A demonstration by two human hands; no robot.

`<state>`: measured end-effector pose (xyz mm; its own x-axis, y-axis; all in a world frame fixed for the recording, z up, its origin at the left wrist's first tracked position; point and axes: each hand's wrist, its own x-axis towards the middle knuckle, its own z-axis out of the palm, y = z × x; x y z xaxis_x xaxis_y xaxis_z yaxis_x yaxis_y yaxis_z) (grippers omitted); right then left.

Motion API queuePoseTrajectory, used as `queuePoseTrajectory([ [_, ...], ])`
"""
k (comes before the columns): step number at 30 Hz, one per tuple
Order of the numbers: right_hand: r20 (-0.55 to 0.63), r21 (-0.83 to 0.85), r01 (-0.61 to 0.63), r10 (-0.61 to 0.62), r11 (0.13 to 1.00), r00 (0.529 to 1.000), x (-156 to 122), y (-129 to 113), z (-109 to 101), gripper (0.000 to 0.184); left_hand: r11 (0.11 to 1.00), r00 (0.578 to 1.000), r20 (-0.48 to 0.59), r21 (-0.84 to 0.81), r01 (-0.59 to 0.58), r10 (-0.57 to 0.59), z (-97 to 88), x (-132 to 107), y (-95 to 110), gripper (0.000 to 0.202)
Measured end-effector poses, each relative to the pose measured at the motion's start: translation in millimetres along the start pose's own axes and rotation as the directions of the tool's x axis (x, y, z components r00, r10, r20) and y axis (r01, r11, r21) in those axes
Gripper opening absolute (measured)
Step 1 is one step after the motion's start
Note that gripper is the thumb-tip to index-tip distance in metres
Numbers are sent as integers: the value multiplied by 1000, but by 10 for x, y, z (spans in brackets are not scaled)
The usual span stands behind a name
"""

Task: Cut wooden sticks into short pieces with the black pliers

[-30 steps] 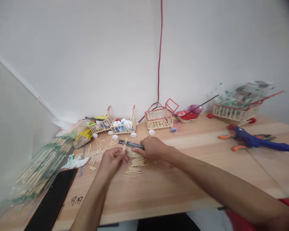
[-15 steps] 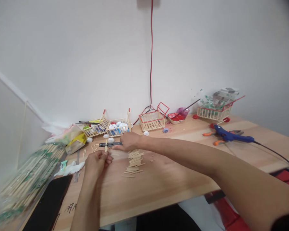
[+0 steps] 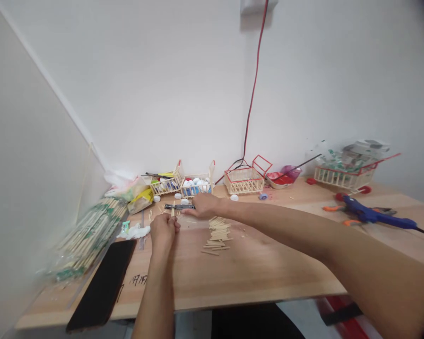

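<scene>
My left hand [image 3: 164,232] is closed in a pinch on a short wooden stick [image 3: 173,210] held upright above the wooden table [image 3: 254,268]. My right hand [image 3: 204,205] reaches across just beyond it and grips a dark cutter tool [image 3: 178,206] whose tip lies at the stick. A pile of cut wooden sticks [image 3: 217,232] lies on the table right of my left hand, under my right forearm. Loose short stick pieces are scattered left of the tool.
Bundles of long sticks in plastic [image 3: 88,235] and a black phone [image 3: 104,282] lie at the left edge. Small stick-built carts [image 3: 243,180] with caps stand along the wall. A blue glue gun [image 3: 371,214] lies at the right, another loaded cart [image 3: 342,175] behind it.
The view has swung, so everything sits further right in the frame. Both hands keep their grips; my left hand with the stick has closed in on the tool's tip.
</scene>
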<state>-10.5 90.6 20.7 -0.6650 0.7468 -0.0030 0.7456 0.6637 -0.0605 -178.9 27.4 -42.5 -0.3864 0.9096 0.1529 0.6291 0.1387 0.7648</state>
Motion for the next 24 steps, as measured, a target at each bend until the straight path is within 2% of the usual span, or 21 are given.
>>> queuePoseTrajectory([
  [2, -6, -12, -7, 7, 1000, 1000, 2, -21, -17, 85, 1000, 1000, 27, -14, -6, 6, -28, -25, 33, 27],
  [7, -15, -44, -5, 4, 999, 1000, -3, -57, -97, 91, 999, 999, -14, -12, -44, 44, -87, -71, 102, 29],
  [11, 8, -58, 2, -1, 998, 1000, -18, -46, -132, 93, 998, 1000, 4, -59, -30, 31, -73, -70, 99, 29],
  [19, 1, -58, -7, 7, 998, 1000, 11, 0, 16, 91, 999, 999, 41, -32, 25, -24, -70, -83, 136, 28],
  [24, -7, -72, -8, 7, 997, 1000, 21, 29, 21, 90, 999, 1000, 10, 19, 28, -28, -100, -118, 196, 29],
])
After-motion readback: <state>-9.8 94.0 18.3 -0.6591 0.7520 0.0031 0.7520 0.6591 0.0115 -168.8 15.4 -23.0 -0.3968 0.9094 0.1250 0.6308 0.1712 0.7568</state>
